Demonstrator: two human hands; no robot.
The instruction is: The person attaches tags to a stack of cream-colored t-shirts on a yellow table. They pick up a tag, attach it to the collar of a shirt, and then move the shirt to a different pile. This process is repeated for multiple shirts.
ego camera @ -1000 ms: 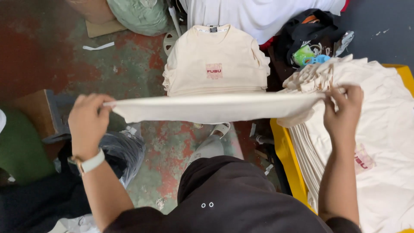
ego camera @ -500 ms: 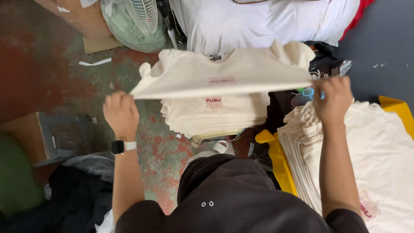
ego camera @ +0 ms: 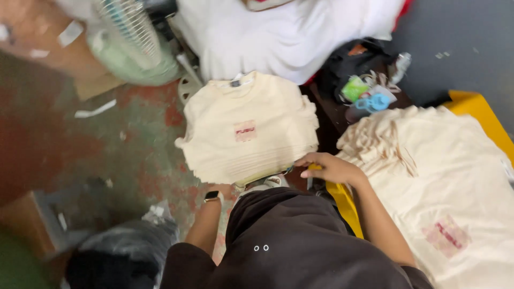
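A neat pile of folded cream T-shirts [ego camera: 246, 134], each with a small pink patch on the chest, sits in the middle in front of me. My right hand [ego camera: 332, 168] rests at the pile's near right corner, fingertips touching its edge and holding nothing that I can see. My left wrist wears a dark watch [ego camera: 211, 196]. It reaches up to the pile's near edge, and the hand itself is hidden under the overhanging shirts. My dark shirt fills the bottom of the view.
To the right, a looser heap of cream shirts [ego camera: 428, 176] lies over a yellow crate [ego camera: 471, 104]. White cloth [ego camera: 289, 37] is piled behind. A green fan [ego camera: 134, 37] stands at the back left. A dark bag [ego camera: 364, 91] holds small green and blue items. A black plastic bag [ego camera: 123, 251] lies on the floor at the lower left.
The shirt I held stretched out between both hands now lies on top of the folded pile. Both hands have dropped to the pile's near edge.
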